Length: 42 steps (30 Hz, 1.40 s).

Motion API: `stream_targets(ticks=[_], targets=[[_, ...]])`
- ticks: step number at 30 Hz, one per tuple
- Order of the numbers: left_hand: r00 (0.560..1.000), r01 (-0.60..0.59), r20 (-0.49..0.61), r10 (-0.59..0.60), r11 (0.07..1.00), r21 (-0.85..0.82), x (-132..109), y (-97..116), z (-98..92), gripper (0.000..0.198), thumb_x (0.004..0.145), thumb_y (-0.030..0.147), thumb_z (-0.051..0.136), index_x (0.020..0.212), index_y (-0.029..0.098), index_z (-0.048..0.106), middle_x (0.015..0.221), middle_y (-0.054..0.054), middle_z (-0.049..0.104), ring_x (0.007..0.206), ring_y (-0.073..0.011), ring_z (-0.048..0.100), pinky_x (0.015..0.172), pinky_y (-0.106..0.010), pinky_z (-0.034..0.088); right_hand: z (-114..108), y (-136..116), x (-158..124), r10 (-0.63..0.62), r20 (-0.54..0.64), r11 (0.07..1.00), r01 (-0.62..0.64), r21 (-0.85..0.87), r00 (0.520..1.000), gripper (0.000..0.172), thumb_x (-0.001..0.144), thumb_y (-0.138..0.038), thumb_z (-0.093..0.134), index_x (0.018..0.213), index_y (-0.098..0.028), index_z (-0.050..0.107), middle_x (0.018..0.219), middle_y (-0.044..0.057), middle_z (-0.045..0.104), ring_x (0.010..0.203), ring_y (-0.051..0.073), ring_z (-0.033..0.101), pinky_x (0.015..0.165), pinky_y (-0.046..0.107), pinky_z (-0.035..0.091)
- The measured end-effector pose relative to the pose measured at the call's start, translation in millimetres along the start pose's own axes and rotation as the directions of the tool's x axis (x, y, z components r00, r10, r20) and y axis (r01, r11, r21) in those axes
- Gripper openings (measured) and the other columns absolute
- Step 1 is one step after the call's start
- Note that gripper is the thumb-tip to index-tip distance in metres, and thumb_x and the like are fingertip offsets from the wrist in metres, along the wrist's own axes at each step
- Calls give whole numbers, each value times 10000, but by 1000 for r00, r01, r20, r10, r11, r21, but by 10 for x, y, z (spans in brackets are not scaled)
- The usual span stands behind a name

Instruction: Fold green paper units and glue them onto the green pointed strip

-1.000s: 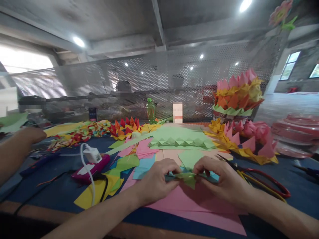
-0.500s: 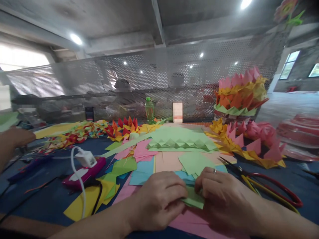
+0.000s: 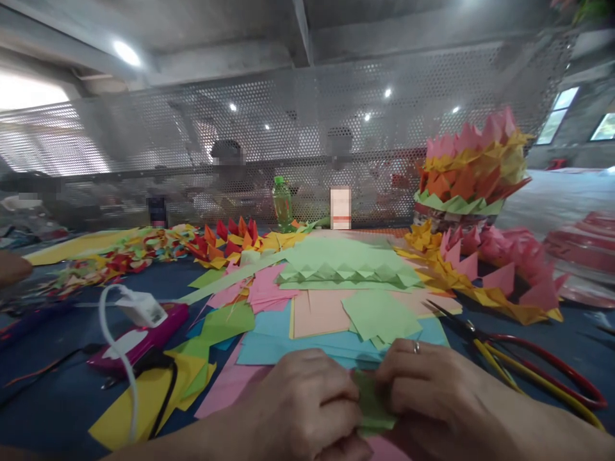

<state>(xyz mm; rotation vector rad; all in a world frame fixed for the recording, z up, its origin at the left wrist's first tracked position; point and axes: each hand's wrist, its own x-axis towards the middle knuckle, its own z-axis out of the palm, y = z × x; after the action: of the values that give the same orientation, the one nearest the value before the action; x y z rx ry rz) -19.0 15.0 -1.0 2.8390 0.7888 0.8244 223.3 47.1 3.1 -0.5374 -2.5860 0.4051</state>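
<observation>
Left of the left hand [image 3: 307, 406] lies a magenta power strip [image 3: 169, 319] with a white charger [image 3: 143, 309] on it. Well beyond both hands, a green-capped bottle [image 3: 282, 206] stands before a perforated screen [image 3: 288, 109]. Scissors [image 3: 471, 330] with red and yellow handles lie right of the right hand [image 3: 435, 394]; farther right sit blurred, reddish plastic containers [image 3: 583, 256].

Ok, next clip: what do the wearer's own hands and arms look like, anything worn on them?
The left hand and right hand are ungloved, and the forearms are uncovered as far as the picture shows. The right hand wears a shiny, silver-toned ring; none can be made out on the left.
</observation>
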Motion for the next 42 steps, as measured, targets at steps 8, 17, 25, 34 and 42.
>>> stream_targets(ticks=[8,17,25,34,42], targets=[[966,241,11,-260,880,-409,18,-35,72,209,830,21,771,761,161,630,865,29,687,841,-106,640,770,-199,460,34,168,-101,218,73,945,-229,233,973,184,962,-282,721,792,-219,749,846,11,665,818,134,628,732,231,459],[919,395,68,-389,897,-196,61,7,82,263,832,20,712,698,170,543,748,46,558,753,-107,555,711,-246,389,112,186,-3,423,82,896,-430,112,903,146,940,-224,666,796,-214,689,766,-21,664,698,125,562,645,231,385],[894,448,70,-443,890,-91,35,32,108,271,747,56,707,665,181,481,701,47,540,704,-131,513,671,-276,358,113,74,131,588,99,808,-589,-24,803,100,825,-178,676,739,-218,645,667,-45,624,602,119,511,554,228,333],[909,407,-29,-415,901,-152,15,-8,143,284,708,29,696,657,182,463,686,51,525,682,-127,504,643,-276,336,159,73,107,544,24,836,-539,-101,839,168,850,-202,676,706,-227,593,629,-42,595,551,129,494,506,240,312],[927,371,-30,-374,926,-63,48,15,90,300,740,32,781,703,177,521,742,39,570,727,-143,535,667,-280,367,184,66,102,503,-20,858,-502,-104,864,186,823,-164,673,684,-224,565,627,-46,593,541,122,501,516,244,320]])
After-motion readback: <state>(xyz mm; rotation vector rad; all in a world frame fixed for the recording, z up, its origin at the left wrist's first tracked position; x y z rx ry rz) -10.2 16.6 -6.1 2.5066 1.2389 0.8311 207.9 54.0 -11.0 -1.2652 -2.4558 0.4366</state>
